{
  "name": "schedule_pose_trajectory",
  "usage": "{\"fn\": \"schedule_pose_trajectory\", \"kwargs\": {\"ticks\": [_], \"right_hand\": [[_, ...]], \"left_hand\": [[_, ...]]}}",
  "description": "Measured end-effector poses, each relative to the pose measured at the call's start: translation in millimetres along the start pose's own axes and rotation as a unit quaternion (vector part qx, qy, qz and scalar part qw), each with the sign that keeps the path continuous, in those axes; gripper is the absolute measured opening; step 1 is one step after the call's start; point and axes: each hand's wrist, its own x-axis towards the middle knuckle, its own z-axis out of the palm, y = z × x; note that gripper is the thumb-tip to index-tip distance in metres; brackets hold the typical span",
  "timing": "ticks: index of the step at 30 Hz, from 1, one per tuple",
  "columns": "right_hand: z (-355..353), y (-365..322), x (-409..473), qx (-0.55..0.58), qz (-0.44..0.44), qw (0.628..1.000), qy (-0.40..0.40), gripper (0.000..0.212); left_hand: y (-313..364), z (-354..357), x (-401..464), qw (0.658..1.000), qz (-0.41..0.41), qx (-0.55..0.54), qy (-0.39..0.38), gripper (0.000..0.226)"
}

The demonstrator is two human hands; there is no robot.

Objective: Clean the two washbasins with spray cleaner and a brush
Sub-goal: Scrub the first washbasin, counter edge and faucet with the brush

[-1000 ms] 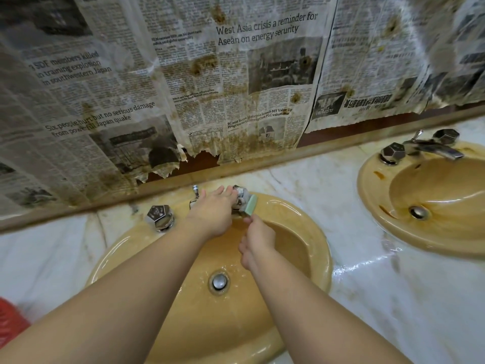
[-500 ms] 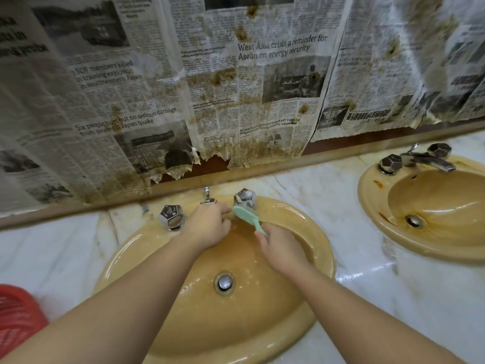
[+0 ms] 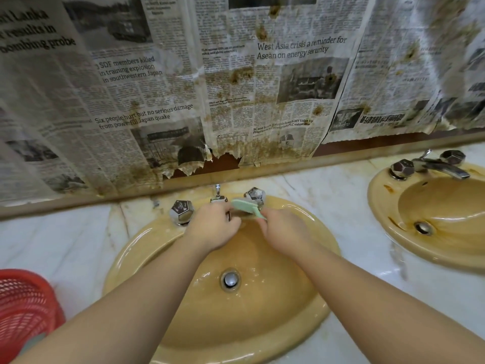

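A yellow-brown washbasin [image 3: 136, 248] lies in front of me, wet, with a chrome drain [image 3: 230, 279]. My right hand [image 3: 284, 228] grips the handle of a light green brush [image 3: 245, 206], whose head lies at the back rim by the right tap knob [image 3: 254, 195]. My left hand [image 3: 212, 227] is curled over the tap spout, which it hides, just right of the left knob [image 3: 182, 212]. A second basin [image 3: 380, 206] with brown stains sits at the far right. No spray cleaner is in view.
A red plastic basket [image 3: 25, 308] stands at the lower left on the white marble counter [image 3: 354, 214]. Stained, torn newspaper [image 3: 183, 101] covers the wall behind. The second basin carries its own chrome tap [image 3: 441, 166].
The brush head went from upright by the right knob to lying flat at the back rim near the spout. My left hand stayed on the tap. The view shifted so the basin sits lower.
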Motion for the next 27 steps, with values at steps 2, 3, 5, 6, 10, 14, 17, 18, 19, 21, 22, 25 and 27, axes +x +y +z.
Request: {"fn": "schedule_pose_trajectory", "kwargs": {"ticks": [2,3,5,6,10,14,17,18,19,21,22,25,27], "right_hand": [[5.9,-14.8,-9.7,0.026,0.052,0.998,-0.004,0.030],[7.6,-22.0,-11.3,0.043,0.072,0.996,-0.015,0.031],[8.7,-36.0,-1.8,0.077,0.094,0.992,-0.029,0.033],[8.1,-42.7,5.7,0.098,0.103,0.989,-0.031,0.033],[13.3,-57.8,17.8,0.171,0.161,0.971,-0.044,0.024],[29.5,-54.8,-21.1,0.194,0.195,0.961,-0.029,0.026],[29.1,-58.5,-12.5,0.184,0.171,0.968,0.020,0.029],[27.7,-60.7,-2.2,0.186,0.165,0.968,0.035,0.030],[24.4,-63.8,6.9,0.192,0.162,0.967,0.046,0.031],[19.6,-67.6,18.7,0.203,0.162,0.964,0.058,0.028],[20.2,-67.4,19.4,0.207,0.163,0.963,0.055,0.026],[30.5,-59.8,6.2,0.199,0.181,0.963,0.025,0.030],[35.5,-55.3,4.7,0.204,0.184,0.961,0.023,0.032]], "left_hand": [[-6.9,3.1,-6.6,0.999,0.015,0.015,0.042,0.032],[-9.8,5.4,-10.0,0.998,0.021,0.017,0.056,0.031],[-12.5,8.0,-14.0,0.997,0.025,0.016,0.071,0.028],[-12.8,8.8,-14.8,0.997,0.021,0.012,0.074,0.029],[-11.1,7.3,-16.1,0.997,0.012,-0.004,0.076,0.035],[-13.6,6.1,-12.9,0.998,0.002,-0.009,0.060,0.039],[-11.3,5.2,-12.8,0.998,-0.001,-0.012,0.061,0.037],[-10.5,5.2,-13.2,0.998,-0.002,-0.011,0.062,0.035],[-9.5,4.9,-13.6,0.998,-0.003,-0.009,0.060,0.033],[-8.7,3.6,-14.3,0.998,-0.007,-0.006,0.060,0.033],[-9.5,3.8,-14.1,0.998,-0.008,-0.008,0.061,0.034],[-10.0,4.4,-13.9,0.998,-0.011,-0.019,0.060,0.041],[-10.1,4.8,-13.8,0.998,-0.015,-0.028,0.060,0.044]]}}
